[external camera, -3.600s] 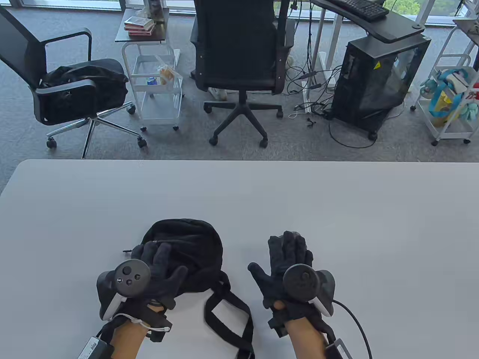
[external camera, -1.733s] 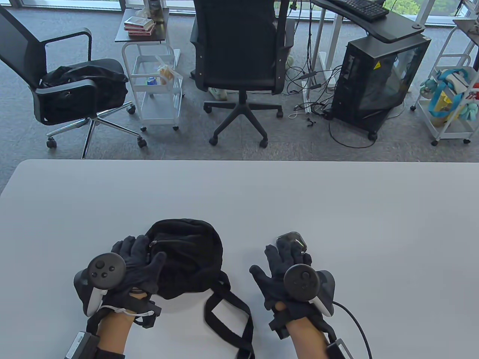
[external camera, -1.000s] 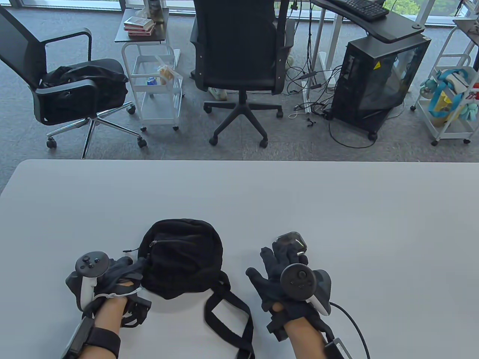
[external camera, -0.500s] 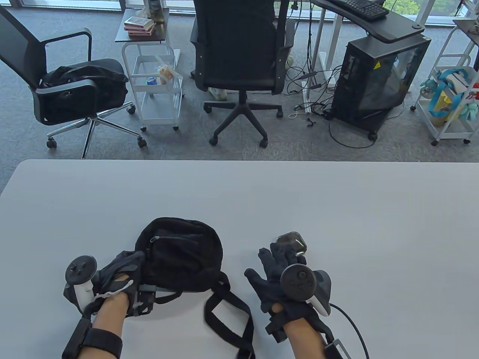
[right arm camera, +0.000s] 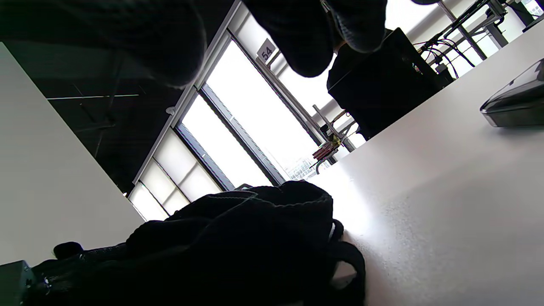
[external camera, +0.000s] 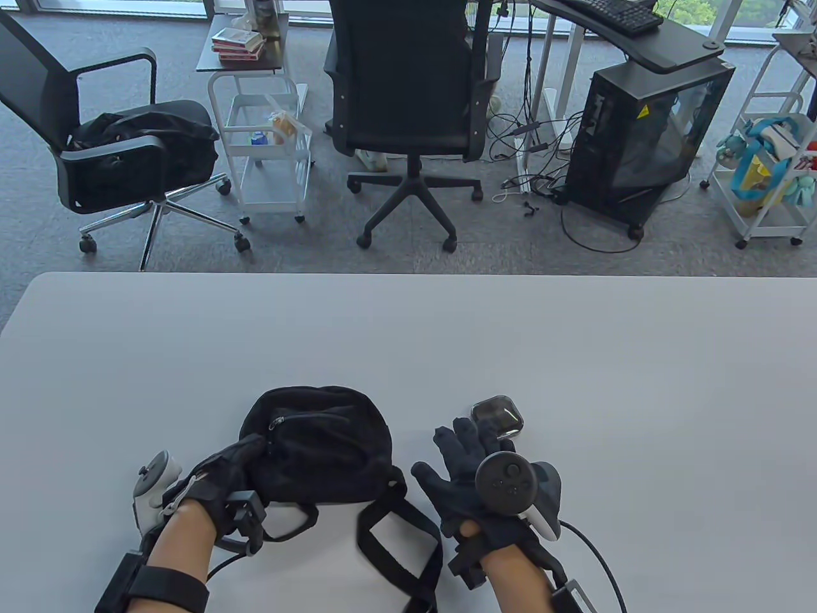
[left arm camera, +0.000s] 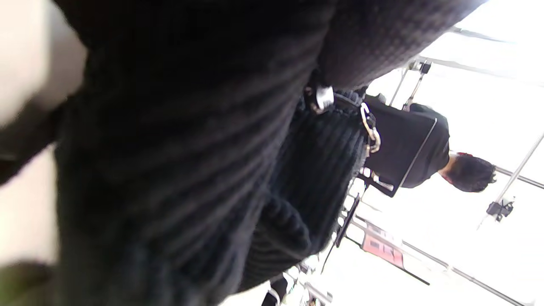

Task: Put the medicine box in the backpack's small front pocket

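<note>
A small black backpack (external camera: 322,444) lies on the white table (external camera: 574,357), with its front pocket zip pull (external camera: 277,421) facing up and its straps (external camera: 396,543) trailing toward me. My left hand (external camera: 246,460), turned palm up, grips the backpack's lower left edge. The medicine box (external camera: 498,416), small, dark and translucent, lies on the table to the right of the backpack. My right hand (external camera: 463,440) is open with spread fingers, its fingertips just short of the box. The right wrist view shows the box (right arm camera: 516,100) and the backpack (right arm camera: 212,246). The left wrist view is filled by backpack fabric (left arm camera: 191,161).
The table's far edge (external camera: 408,276) borders a floor with office chairs (external camera: 408,96), a white cart (external camera: 268,147) and a computer tower (external camera: 644,134). A cable (external camera: 606,562) trails from my right wrist.
My left hand slid from the top of the backpack to its left side, turned over and gripped its lower edge, and the bag shifted slightly right. My right hand drew back off the medicine box.
</note>
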A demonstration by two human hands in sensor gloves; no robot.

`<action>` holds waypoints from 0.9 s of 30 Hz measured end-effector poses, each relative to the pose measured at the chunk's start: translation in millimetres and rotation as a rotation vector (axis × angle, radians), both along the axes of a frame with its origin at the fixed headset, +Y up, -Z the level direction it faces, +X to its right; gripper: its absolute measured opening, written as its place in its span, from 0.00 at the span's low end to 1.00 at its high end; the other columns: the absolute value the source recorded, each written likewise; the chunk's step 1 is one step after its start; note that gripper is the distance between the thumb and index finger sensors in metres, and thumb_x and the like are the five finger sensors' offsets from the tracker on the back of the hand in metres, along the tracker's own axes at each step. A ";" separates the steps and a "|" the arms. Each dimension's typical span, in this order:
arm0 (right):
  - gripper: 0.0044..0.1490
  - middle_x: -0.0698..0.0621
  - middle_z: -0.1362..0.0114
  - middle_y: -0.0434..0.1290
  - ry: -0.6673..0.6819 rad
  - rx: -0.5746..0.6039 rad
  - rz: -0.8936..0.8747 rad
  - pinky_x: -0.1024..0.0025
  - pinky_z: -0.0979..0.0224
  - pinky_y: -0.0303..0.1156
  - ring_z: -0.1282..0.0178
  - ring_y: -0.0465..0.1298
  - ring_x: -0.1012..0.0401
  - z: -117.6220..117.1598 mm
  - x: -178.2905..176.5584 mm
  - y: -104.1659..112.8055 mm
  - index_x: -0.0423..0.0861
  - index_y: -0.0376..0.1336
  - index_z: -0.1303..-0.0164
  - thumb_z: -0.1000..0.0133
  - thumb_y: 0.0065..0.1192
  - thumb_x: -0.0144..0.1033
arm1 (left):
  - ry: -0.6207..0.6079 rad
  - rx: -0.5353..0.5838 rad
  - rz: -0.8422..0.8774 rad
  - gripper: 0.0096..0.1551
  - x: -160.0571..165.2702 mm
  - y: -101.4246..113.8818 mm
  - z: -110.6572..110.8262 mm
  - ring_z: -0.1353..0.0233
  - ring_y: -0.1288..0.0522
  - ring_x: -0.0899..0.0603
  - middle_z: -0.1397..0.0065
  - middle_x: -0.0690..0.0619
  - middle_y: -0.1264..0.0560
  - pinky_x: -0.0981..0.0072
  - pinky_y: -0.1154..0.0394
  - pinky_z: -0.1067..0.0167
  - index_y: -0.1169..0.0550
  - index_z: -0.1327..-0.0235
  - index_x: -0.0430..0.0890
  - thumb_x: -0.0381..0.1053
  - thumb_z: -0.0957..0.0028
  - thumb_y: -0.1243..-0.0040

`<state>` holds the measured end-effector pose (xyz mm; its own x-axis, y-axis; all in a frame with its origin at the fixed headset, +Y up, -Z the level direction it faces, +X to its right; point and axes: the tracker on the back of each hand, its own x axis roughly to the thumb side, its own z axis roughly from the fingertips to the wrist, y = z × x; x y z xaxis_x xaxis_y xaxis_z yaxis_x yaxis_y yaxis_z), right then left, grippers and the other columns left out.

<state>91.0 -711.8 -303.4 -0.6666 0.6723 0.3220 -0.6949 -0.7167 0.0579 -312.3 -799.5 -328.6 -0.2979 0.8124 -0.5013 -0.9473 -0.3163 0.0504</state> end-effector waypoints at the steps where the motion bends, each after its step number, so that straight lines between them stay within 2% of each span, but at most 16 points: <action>1: 0.52 0.24 0.20 0.52 0.005 0.001 -0.005 0.24 0.36 0.36 0.24 0.45 0.23 0.6 -0.8 0.8 0.27 0.58 0.24 0.39 0.56 0.60 | -0.014 0.005 0.012 0.36 1.5 0.2 -0.1 0.36 0.26 0.28 0.41 0.44 0.19 0.24 0.41 0.38 0.30 0.28 0.37 0.57 0.40 0.34; 4: 0.52 0.24 0.21 0.55 0.014 0.019 -0.028 0.24 0.35 0.39 0.25 0.49 0.23 3.8 -4.4 5.6 0.26 0.59 0.25 0.39 0.56 0.60 | -0.028 0.067 0.026 0.30 9.8 6.0 -0.8 0.32 0.28 0.29 0.37 0.44 0.20 0.25 0.41 0.37 0.28 0.30 0.40 0.54 0.41 0.36; 6: 0.51 0.25 0.25 0.62 0.008 0.031 -0.067 0.25 0.35 0.46 0.28 0.58 0.26 6.5 -7.4 9.9 0.25 0.62 0.28 0.39 0.56 0.60 | -0.039 0.119 0.011 0.29 15.2 13.3 -1.1 0.31 0.27 0.29 0.37 0.45 0.20 0.25 0.40 0.37 0.27 0.31 0.42 0.52 0.41 0.36; 9: 0.49 0.27 0.29 0.68 0.030 0.025 -0.119 0.27 0.35 0.52 0.33 0.66 0.29 10.2 -12.8 15.0 0.27 0.65 0.32 0.39 0.56 0.61 | -0.016 0.232 -0.059 0.28 24.8 30.2 0.1 0.31 0.26 0.31 0.37 0.47 0.19 0.26 0.38 0.37 0.26 0.32 0.43 0.52 0.42 0.35; 14: 0.46 0.31 0.35 0.74 0.088 0.029 -0.190 0.28 0.37 0.57 0.38 0.72 0.33 19.3 -26.2 25.8 0.29 0.69 0.37 0.39 0.56 0.61 | -0.016 0.450 -0.243 0.27 46.3 63.0 7.4 0.31 0.25 0.32 0.37 0.48 0.18 0.27 0.37 0.37 0.25 0.34 0.44 0.51 0.44 0.33; 19: 0.48 0.31 0.35 0.75 0.137 -0.056 -0.263 0.29 0.37 0.59 0.39 0.73 0.34 20.5 -41.6 23.3 0.30 0.69 0.37 0.39 0.56 0.63 | -0.046 0.644 -0.399 0.26 75.0 86.8 19.2 0.31 0.24 0.32 0.37 0.48 0.17 0.27 0.36 0.37 0.23 0.36 0.44 0.51 0.46 0.31; 21: 0.50 0.30 0.34 0.74 0.135 -0.108 -0.282 0.29 0.37 0.59 0.39 0.73 0.33 18.5 -45.2 19.2 0.29 0.69 0.36 0.40 0.56 0.66 | -0.039 0.730 -0.454 0.26 88.2 94.6 24.4 0.33 0.22 0.31 0.40 0.47 0.15 0.26 0.35 0.39 0.21 0.39 0.44 0.49 0.49 0.28; 24: 0.56 0.29 0.31 0.70 0.120 -0.199 -0.309 0.28 0.36 0.57 0.36 0.70 0.32 14.2 -46.1 10.7 0.27 0.65 0.33 0.40 0.54 0.71 | -0.144 0.851 -0.518 0.26 110.1 104.6 32.2 0.32 0.22 0.32 0.39 0.47 0.15 0.26 0.34 0.38 0.20 0.39 0.44 0.49 0.50 0.27; 27: 0.57 0.28 0.28 0.67 0.108 -0.228 -0.327 0.27 0.36 0.56 0.34 0.69 0.31 10.6 -44.5 4.2 0.27 0.62 0.31 0.41 0.57 0.70 | -0.205 0.902 -0.569 0.26 122.0 106.5 34.1 0.31 0.22 0.32 0.37 0.48 0.15 0.26 0.35 0.38 0.19 0.40 0.45 0.48 0.51 0.26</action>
<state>46.5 -707.6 -292.8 -0.3767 0.9052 0.1966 -0.8649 -0.4197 0.2753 -190.3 -693.1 -294.4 0.2601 0.8990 0.3522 -0.9307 0.3306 -0.1564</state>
